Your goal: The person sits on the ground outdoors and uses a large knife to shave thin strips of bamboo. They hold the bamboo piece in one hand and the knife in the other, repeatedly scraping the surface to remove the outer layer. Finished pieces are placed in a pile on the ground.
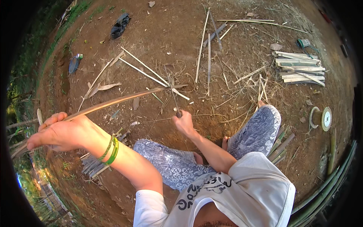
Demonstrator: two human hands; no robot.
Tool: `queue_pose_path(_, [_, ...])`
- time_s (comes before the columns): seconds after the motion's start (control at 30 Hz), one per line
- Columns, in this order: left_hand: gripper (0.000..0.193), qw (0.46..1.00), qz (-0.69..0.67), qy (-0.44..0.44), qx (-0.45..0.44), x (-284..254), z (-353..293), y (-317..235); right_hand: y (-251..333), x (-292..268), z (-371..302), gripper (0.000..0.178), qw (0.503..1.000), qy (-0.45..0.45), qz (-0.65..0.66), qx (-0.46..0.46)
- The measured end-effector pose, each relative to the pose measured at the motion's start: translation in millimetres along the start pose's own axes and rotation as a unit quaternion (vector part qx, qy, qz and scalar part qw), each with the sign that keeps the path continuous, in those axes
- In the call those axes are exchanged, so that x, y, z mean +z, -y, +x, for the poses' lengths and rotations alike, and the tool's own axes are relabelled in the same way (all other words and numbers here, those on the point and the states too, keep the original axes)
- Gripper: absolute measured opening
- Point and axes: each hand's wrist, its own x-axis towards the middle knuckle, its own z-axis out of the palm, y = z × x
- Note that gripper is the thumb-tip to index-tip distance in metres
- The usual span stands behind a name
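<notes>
Dirt ground (162, 32) outdoors, shavings (236, 95) scattered; left hand (62, 132) loosely round strip (121, 100), right hand (184, 123) clenched on knife (176, 104).

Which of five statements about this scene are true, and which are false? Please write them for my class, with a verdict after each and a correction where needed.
1. The right hand holds a knife. True.
2. The left hand is empty. False: it holds a long strip.
3. The spool lies to the right of the knife. True.
4. The black plastic lies at the upper right of the picture. False: it lies at the upper left.
5. The trousers are patterned. True.
</notes>
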Motion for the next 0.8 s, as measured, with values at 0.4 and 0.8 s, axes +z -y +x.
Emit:
queue_pose_path(0.4, [0.066, 0.997, -0.057, 0.051, -0.026, 1.8, -4.0, 1.9, -28.9, -33.2, 9.4, 0.022, 0.998, 0.022, -0.03, 0.058])
queue_pose_path(0.8, [0.062, 0.995, -0.076, 0.06, -0.008, -0.5, -4.4, -1.7, -131.7, -62.1, 86.1, 0.031, 0.959, 0.036, -0.026, 0.279])
